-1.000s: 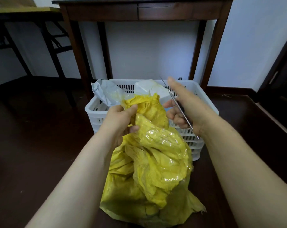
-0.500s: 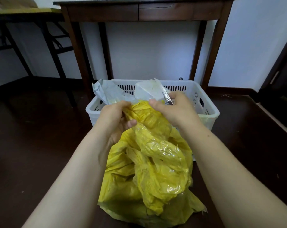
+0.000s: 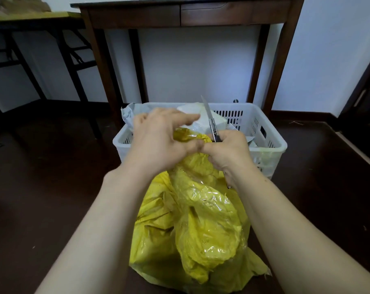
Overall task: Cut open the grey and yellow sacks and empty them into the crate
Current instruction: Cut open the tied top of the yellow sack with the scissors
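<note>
1. Yellow woven plastic with a clear shiny film over parts of it: that's the yellow sack [image 3: 201,219]. It sits on the dark floor [image 3: 42,187], just on the near side of the white crate [image 3: 228,105], with its bunched top up at about rim height.
2. The left grip [image 3: 158,141] is over that bunched top. The forefinger sticks out toward the far side, and the thumb and lower fingers look to pinch the neck, though it's a bit blurred.
3. The right grip [image 3: 228,153] is curled tight round the handle of a cutter [image 3: 210,119], blade pointing up and away. Its fingertips also press into the yellow neck, touching the left hand's.
4. Handling guess: soft, floppy and crinkly, with no stiffness at all. It slumps and folds on itself, so whatever is inside seems light and loose. That film looks slippery, so I'd hold the woven part.
5. Best hold, I reckon, is the gathered neck, pulled taut so the blade bites rather than skates. For tipping, take one hand to the neck and one to a bottom corner.
6. Watch out: the blade sits very near the left fingers.
7. Crumpled grey plastic [image 3: 128,117] already lies in the crate's far left corner, probably the other sack. A wooden table [image 3: 180,15] stands behind.
</note>
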The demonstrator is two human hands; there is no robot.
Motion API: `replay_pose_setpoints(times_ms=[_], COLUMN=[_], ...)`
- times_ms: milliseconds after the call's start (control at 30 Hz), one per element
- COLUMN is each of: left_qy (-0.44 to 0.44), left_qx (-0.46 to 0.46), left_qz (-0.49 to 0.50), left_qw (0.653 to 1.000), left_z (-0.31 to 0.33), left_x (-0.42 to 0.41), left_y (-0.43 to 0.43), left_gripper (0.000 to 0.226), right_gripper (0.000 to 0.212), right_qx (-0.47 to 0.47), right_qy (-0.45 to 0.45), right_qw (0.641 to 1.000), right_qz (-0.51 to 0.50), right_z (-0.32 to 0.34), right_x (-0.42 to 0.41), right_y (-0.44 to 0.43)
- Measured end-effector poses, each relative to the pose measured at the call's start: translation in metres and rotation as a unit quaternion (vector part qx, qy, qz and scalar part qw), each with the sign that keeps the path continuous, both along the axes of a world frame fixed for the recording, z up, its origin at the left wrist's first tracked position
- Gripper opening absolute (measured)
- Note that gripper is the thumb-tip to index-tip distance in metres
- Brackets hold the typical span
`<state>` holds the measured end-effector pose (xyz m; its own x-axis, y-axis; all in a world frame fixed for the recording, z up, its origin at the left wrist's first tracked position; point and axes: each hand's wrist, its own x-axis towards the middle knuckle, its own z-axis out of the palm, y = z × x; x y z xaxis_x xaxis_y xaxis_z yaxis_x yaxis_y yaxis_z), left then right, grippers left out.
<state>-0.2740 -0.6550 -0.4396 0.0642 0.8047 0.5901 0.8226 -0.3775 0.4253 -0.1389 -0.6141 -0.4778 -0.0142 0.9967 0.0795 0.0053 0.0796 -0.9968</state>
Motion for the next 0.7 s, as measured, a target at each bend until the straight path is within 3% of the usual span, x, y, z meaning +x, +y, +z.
replay_pose_setpoints(times_ms=[267, 433, 700], left_qy=[-0.019, -0.080, -0.114], left_qx=[-0.028, -0.017, -0.020], left_qz=[-0.034, -0.009, -0.027], left_qw=[0.999, 0.997, 0.993], left_z=[-0.016, -0.022, -0.032], left_x=[-0.005, -0.009, -0.012], left_y=[0.006, 0.008, 0.013], left_gripper=[0.036, 0.025, 0.021], right_gripper=[0.030, 0.010, 0.009], right_qx=[-0.084, -0.033, 0.006], right_qy=[0.094, 0.069, 0.079], right_qw=[0.991, 0.994, 0.995], right_qz=[0.053, 0.080, 0.061], right_z=[0.000, -0.002, -0.002], right_x=[0.011, 0.009, 0.006], right_y=[0.002, 0.000, -0.004])
